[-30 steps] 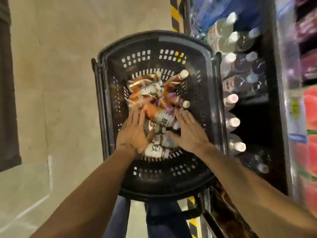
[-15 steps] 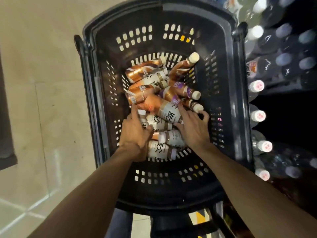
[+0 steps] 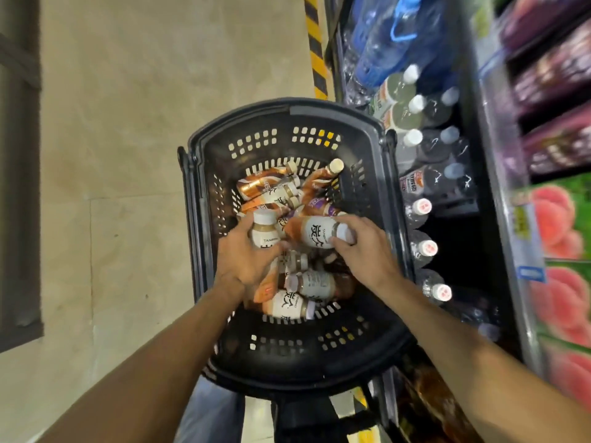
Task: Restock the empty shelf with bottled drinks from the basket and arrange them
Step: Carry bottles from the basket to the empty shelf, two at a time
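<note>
A black plastic basket (image 3: 287, 123) stands on the floor in front of me, holding several brown and orange bottled drinks (image 3: 297, 284) with white labels and caps. My left hand (image 3: 246, 260) grips one brown bottle (image 3: 264, 233) upright, cap up, lifted above the pile. My right hand (image 3: 364, 251) grips another bottle (image 3: 315, 233) lying sideways, my fingers curled round its cap end. To the right is the low shelf (image 3: 454, 244), dark and bare behind a front row of water bottles (image 3: 423, 247).
More water bottles and large blue jugs (image 3: 393, 46) fill the shelf further back. Pink and green drink cartons (image 3: 556, 219) sit on the upper shelf at right. Beige floor tiles (image 3: 128, 155) lie to the left. Yellow-black tape (image 3: 316, 59) marks the shelf base.
Both hands reached into the pile, each closed round a bottle and lifted it up. The camera pulled back, showing the shelf again.
</note>
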### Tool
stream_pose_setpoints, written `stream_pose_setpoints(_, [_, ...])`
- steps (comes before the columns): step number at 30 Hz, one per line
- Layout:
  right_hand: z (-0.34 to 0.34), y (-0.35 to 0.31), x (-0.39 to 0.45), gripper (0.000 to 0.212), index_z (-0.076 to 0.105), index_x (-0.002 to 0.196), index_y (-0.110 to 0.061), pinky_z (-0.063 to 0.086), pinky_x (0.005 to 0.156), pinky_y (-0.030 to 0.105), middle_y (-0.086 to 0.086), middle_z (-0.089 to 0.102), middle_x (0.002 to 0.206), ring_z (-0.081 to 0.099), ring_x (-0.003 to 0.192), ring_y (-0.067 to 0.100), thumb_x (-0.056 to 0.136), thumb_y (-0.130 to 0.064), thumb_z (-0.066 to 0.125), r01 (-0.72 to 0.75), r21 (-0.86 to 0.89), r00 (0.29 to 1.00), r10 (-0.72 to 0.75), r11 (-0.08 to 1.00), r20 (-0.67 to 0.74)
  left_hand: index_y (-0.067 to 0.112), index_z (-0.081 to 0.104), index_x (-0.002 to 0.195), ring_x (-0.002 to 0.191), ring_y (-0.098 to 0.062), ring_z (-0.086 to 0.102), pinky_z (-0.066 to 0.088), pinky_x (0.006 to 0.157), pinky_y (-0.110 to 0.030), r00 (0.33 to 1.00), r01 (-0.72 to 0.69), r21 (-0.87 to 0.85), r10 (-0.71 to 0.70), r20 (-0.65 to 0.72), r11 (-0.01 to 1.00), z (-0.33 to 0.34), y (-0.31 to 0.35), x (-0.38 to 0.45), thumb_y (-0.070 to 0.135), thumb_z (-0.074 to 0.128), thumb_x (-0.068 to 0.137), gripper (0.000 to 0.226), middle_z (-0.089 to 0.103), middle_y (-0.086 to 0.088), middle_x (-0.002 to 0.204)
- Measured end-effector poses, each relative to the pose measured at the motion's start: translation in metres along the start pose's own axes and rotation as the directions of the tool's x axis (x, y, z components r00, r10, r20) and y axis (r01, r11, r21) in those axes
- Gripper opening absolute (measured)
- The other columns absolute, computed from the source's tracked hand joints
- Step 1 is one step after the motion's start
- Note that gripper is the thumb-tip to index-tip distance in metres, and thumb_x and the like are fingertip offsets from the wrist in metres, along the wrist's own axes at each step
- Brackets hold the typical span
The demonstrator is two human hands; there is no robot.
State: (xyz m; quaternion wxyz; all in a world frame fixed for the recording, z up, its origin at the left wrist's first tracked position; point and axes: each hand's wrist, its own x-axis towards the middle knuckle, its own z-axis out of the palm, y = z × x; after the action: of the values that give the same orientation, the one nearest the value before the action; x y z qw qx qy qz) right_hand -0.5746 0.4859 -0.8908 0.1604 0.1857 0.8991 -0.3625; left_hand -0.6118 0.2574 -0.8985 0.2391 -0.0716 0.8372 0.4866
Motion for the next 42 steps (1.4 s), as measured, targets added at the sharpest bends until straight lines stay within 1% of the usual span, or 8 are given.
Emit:
stream_pose_setpoints(6, [-0.089,-0.071,-0.019,0.038,0.065,0.113,-0.022,0.050,0.080,0.019,-0.006,0.064,0.106,0.062,0.096,0.010,0.082,-0.017,0.086,0.042,0.300,0.982,0.015,0.953,-0.187,0.021,0.067,0.119,0.099,-0.009,0.069,0.057,0.092,-0.042,0.994,-0.076,-0.132,0.064,-0.093,0.988,-0.064,0.088,-0.012,0.027,0.092,0.070,0.055,0.073,0.008,0.106])
stream_pose_setpoints(11, [-0.177,-0.150,-0.047,0.038,0.068,0.111,-0.022,0.052,0.079,0.011,0.000,0.069,0.111,0.065,0.095,0.000,0.080,-0.012,0.087,0.161,0.418,0.952,-0.028,0.894,-0.306,0.036,0.067,0.106,0.088,-0.003,0.072,0.060,0.081,-0.030,0.990,-0.127,-0.237,0.109,-0.087,0.963,-0.124,0.197,-0.039,0.019,0.091,0.070,0.047,0.076,0.017,0.094])
stream_pose_setpoints(16, [-0.278,-0.241,-0.091,0.046,0.065,0.121,-0.019,0.058,0.087,0.019,0.000,0.072,0.113,0.070,0.099,0.004,0.083,-0.001,0.082,0.291,0.641,0.911,-0.002,0.710,-0.412,0.022,0.066,0.114,0.087,-0.009,0.074,0.059,0.069,-0.020,0.972,-0.233,-0.320,0.218,-0.084,0.918,-0.191,0.327,-0.083,0.012,0.089,0.072,0.049,0.076,0.004,0.099])
stream_pose_setpoints(19, [-0.336,-0.294,-0.117,0.047,0.065,0.126,-0.020,0.057,0.094,0.024,-0.001,0.071,0.122,0.069,0.111,0.007,0.084,-0.007,0.083,0.385,0.629,0.872,-0.043,0.675,-0.488,0.025,0.068,0.105,0.079,-0.003,0.072,0.054,0.063,-0.015,0.945,-0.324,-0.340,0.316,-0.080,0.883,-0.229,0.403,-0.116,0.010,0.086,0.075,0.039,0.077,0.007,0.090])
stream_pose_setpoints(28, [-0.463,-0.422,-0.208,0.038,0.070,0.113,-0.030,0.055,0.086,0.022,-0.003,0.075,0.111,0.070,0.099,0.008,0.083,-0.011,0.084,0.582,0.496,0.743,-0.175,0.644,-0.646,0.020,0.070,0.107,0.078,-0.006,0.071,0.056,0.064,-0.018,0.836,-0.516,-0.352,0.549,-0.006,0.781,-0.314,0.565,-0.209,0.009,0.084,0.079,0.034,0.077,0.002,0.091])
stream_pose_setpoints(31, [-0.487,-0.457,-0.241,0.038,0.067,0.115,-0.014,0.053,0.079,0.019,0.002,0.075,0.104,0.069,0.090,0.005,0.082,-0.004,0.083,0.604,0.472,0.710,-0.166,0.642,-0.684,0.017,0.071,0.108,0.082,-0.013,0.072,0.060,0.071,-0.027,0.773,-0.586,-0.354,0.634,0.028,0.729,-0.337,0.601,-0.233,0.010,0.083,0.078,0.033,0.077,-0.003,0.096])
stream_pose_setpoints(38, [-0.524,-0.505,-0.350,0.031,0.074,0.105,-0.014,0.055,0.074,0.020,-0.008,0.077,0.093,0.070,0.081,0.001,0.078,-0.011,0.088,0.613,0.316,0.556,-0.110,0.724,-0.824,0.019,0.073,0.106,0.082,-0.009,0.072,0.055,0.068,-0.020,0.610,-0.675,-0.388,0.771,0.186,0.628,-0.370,0.660,-0.293,0.014,0.081,0.082,0.026,0.077,0.001,0.094])
stream_pose_setpoints(42, [-0.535,-0.506,-0.428,0.034,0.074,0.107,-0.014,0.056,0.068,0.028,-0.002,0.079,0.091,0.072,0.079,0.007,0.077,-0.013,0.089,0.592,0.318,0.494,-0.022,0.741,-0.869,0.022,0.073,0.109,0.089,-0.011,0.074,0.055,0.068,-0.019,0.500,-0.674,-0.457,0.814,0.296,0.580,-0.364,0.680,-0.338,0.017,0.080,0.083,0.027,0.078,0.002,0.100])
